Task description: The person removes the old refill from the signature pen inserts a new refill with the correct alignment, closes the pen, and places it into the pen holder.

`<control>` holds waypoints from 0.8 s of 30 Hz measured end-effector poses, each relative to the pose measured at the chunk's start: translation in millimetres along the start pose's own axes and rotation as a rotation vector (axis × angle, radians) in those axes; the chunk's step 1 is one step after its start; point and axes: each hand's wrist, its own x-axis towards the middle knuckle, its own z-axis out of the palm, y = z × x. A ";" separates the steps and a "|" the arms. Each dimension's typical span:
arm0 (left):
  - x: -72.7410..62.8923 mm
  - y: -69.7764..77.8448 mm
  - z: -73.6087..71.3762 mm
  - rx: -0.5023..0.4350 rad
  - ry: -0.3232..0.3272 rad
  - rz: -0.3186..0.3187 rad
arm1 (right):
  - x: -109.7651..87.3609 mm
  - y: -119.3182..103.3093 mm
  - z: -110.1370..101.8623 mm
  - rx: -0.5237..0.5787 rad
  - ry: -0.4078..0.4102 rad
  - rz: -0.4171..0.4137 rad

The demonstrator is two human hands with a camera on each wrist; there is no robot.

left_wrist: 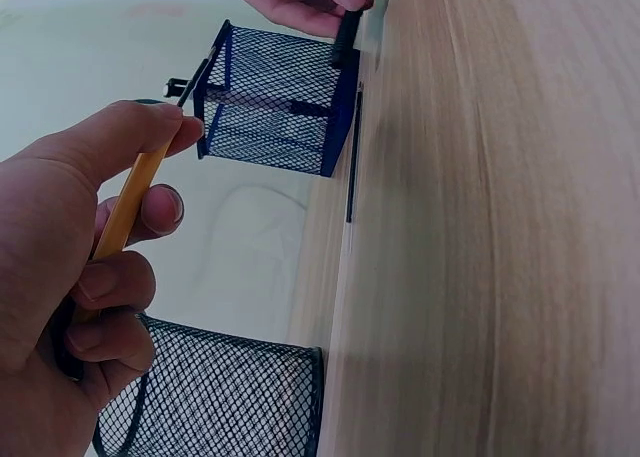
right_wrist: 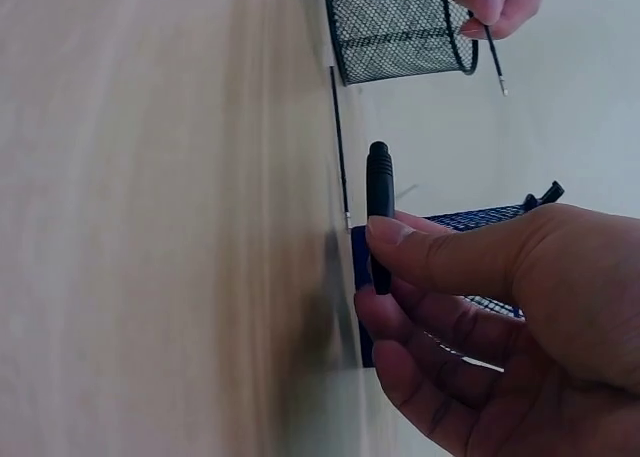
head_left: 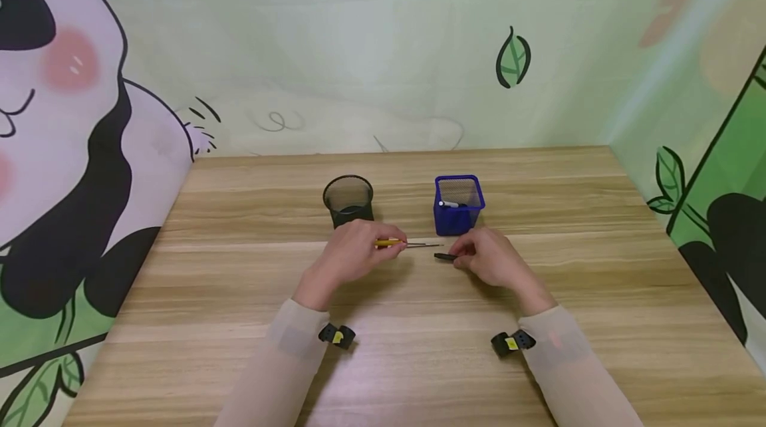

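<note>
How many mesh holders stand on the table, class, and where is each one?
2. In the head view, the round black holder stands left of center, and the square blue holder stands to its right. No others show.

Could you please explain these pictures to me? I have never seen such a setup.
There is no machine: a person works bare-handed. The widest picture comes from a camera worn on the head; the others come from the left wrist camera and the right wrist camera. The left hand holds a yellow barrel with a thin dark rod at its end. The right hand pinches a short black piece. On the wooden table stand a black mesh cup and a blue mesh holder with a pen-like thing inside; another thin rod lies nearby.
</note>
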 end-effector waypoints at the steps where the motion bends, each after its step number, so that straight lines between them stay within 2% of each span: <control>1: -0.1 -0.6 0.1 0.000 -0.001 -0.002 | -0.3 -0.6 -0.7 0.005 0.002 -0.001; 10: -0.8 -3.3 2.4 0.000 -0.008 -0.009 | -3.2 -5.9 -4.0 0.036 0.009 0.009; 16: -1.3 -4.3 2.8 0.007 0.010 -0.002 | -3.6 -7.8 -6.0 0.043 0.029 0.002; 24: -0.2 -4.2 2.9 -0.021 -0.008 -0.013 | -6.0 -10.8 -10.1 0.081 0.034 0.021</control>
